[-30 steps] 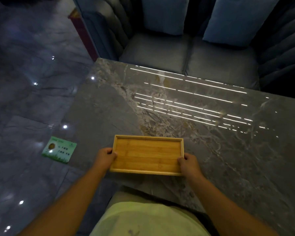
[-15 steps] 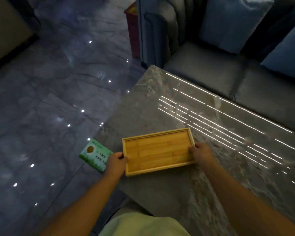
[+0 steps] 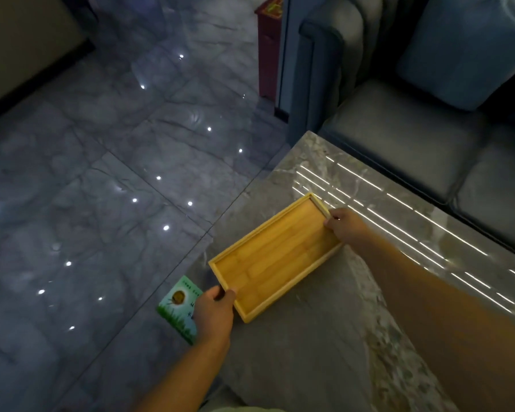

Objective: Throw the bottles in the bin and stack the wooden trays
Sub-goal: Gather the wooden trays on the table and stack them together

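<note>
An empty wooden tray [image 3: 275, 257] lies near the left end of the grey marble table [image 3: 324, 346], turned at a slant. My left hand [image 3: 214, 312] grips its near short end at the table's left edge. My right hand [image 3: 344, 227] grips the far short end. I cannot tell whether the tray rests on the table or is held just above it. No bottles, bin or second tray are in view.
A green booklet [image 3: 177, 309] lies on the glossy tiled floor just left of the table, partly behind my left hand. A dark sofa [image 3: 399, 135] with blue cushions runs along the table's far side. A red cabinet [image 3: 269, 52] stands beyond the sofa's arm.
My view has swung left toward the floor. The tray, held at both ends, has rotated and now sits closer to the table's left end.
</note>
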A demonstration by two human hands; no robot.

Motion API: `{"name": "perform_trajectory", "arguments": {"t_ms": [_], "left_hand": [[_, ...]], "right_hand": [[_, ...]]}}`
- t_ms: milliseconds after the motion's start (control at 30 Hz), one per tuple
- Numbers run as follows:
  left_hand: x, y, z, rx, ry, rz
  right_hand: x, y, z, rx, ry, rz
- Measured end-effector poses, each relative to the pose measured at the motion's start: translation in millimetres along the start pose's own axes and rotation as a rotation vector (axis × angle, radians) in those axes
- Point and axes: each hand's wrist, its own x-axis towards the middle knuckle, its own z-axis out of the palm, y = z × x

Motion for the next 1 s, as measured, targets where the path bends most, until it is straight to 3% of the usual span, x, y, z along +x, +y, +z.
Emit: {"name": "perform_trajectory", "arguments": {"t_ms": [300,667,1000], "left_hand": [[6,-1,10,-0.174,0.084,-0.047],[7,-1,17,-0.330,0.084,-0.077],[-15,-7,11,-0.465,-0.036,-0.125]], "right_hand": [[54,-60,5,-0.147,-0.128,-0.124],[62,-70,6,-0.194,-0.137,-0.124],[-13,-12,8,-0.130,0.170,-0.068]]}}
